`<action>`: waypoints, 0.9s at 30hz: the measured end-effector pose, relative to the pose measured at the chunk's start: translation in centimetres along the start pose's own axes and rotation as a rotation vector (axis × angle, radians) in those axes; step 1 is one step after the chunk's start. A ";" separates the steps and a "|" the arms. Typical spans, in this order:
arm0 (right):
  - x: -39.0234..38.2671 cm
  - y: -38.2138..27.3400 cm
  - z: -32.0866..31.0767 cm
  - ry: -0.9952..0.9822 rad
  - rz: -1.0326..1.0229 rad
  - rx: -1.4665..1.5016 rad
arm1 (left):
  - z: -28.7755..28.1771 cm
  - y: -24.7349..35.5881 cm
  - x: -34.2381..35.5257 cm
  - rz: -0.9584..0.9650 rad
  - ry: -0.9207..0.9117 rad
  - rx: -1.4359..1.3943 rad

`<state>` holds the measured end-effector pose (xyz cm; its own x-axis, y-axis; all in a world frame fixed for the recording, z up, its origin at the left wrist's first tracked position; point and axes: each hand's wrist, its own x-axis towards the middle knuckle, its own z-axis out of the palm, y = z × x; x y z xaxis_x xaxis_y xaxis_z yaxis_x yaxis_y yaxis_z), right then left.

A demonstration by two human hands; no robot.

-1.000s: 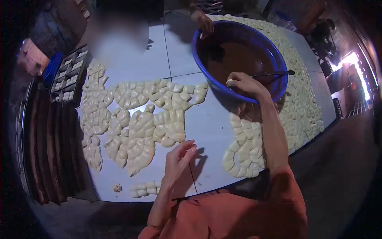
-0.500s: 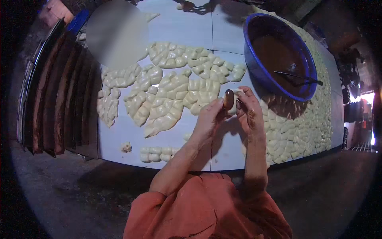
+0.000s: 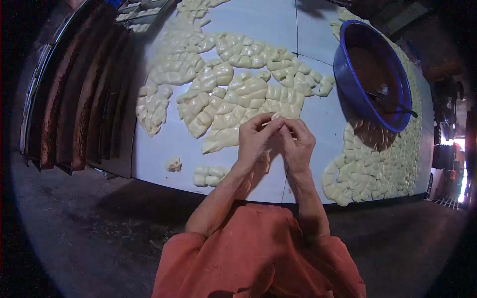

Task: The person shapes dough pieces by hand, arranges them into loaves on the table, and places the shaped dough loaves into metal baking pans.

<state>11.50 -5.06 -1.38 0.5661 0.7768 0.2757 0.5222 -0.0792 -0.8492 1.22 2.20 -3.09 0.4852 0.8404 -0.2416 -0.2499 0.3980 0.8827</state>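
Observation:
My left hand (image 3: 254, 141) and my right hand (image 3: 299, 144) meet over the near middle of the white table, thumbs and fingertips pinched together. Between them they grip a small pale dough piece (image 3: 275, 116), mostly covered by the fingers. Just beyond the hands lie flattened sheets of pale dough pieces (image 3: 243, 94), glossy and pressed against each other. A short row of dough pieces (image 3: 208, 176) sits left of my left forearm, near the front edge, with a rough dough scrap (image 3: 173, 164) beside it.
A blue basin (image 3: 339, 69) of brown paste stands at the right, a dark stick-like utensil (image 3: 390, 103) resting in it. Many more dough pieces (image 3: 367, 174) cover the table's right side. Upright dark trays (image 3: 84, 99) line the left; a tray of dough (image 3: 141, 16) lies far left.
Both hands have closed together over the dough piece; the glossy brown lump seen at my left fingertips is now out of sight. The view has shifted, bringing more of the far left into sight.

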 end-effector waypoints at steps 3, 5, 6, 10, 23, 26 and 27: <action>0.4 0.2 -0.9 -0.200 0.322 0.297 | -0.7 2.6 0.7 -0.137 -0.065 0.106; 0.2 -2.0 -1.9 -0.256 0.306 0.407 | -1.4 4.0 1.0 -0.278 -0.102 0.119; 0.1 -2.4 -2.1 -0.309 0.289 0.518 | -1.8 4.1 1.2 -0.278 -0.100 0.119; -0.3 0.7 -1.8 -0.265 0.014 0.341 | -1.4 4.1 0.5 -0.281 -0.142 0.131; -1.3 1.3 0.0 0.202 -0.237 0.124 | -1.5 3.2 -2.0 -0.078 -0.356 0.143; -1.8 1.4 -1.1 0.058 -0.162 0.071 | -1.8 4.2 -2.4 -0.133 -0.422 0.355; -2.2 1.1 -1.8 -0.015 -0.102 0.113 | -1.6 3.6 -2.3 -0.103 -0.367 0.322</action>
<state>11.95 -7.96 -2.12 0.5042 0.7864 0.3569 0.5007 0.0705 -0.8627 -2.19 2.30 0.01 0.7711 0.5948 -0.2270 0.0580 0.2896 0.9554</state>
